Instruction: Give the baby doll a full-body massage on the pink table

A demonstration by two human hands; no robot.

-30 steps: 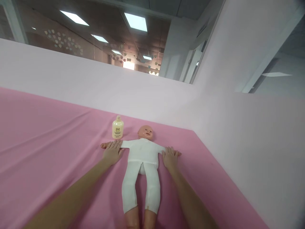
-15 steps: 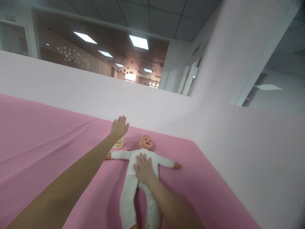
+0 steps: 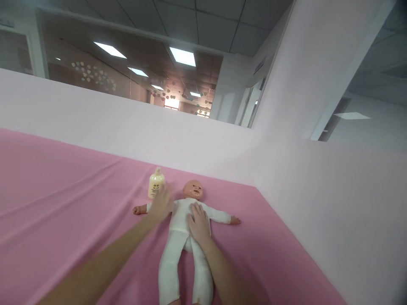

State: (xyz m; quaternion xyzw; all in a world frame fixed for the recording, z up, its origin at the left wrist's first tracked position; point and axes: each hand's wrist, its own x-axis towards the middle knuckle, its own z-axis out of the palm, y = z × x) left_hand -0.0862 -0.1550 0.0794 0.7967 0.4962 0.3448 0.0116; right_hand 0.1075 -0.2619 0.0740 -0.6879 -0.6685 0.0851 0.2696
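- While the right hand [image 3: 199, 223] lies flat on the chest of the baby doll in a white cloth romper suit [image 3: 186, 237], fingers spread and gripping nothing, the doll rests on its back on the pink cloth-covered surface [image 3: 63, 212], arms out to both sides.
- Half a second ago the left hand [image 3: 161, 203] was raised over the small cream-yellow plastic bottle [image 3: 155, 185]; now it has come down onto the doll's outstretched sleeve near the shoulder, blurred with movement, fingers loosely extended and closed on nothing.
- A second ago both hands pressed flat on the doll's two arms; since then the right one has shifted inward to the torso.
- That bottle stands upright and untouched, just beyond the left fingertips, beside the doll's head.
- Judging by this, the hands are steadying or smoothing the doll's body, and the bottle was not picked up.
- Behind the surface rise pale pink walls [image 3: 318, 190], meeting in a corner at the right.
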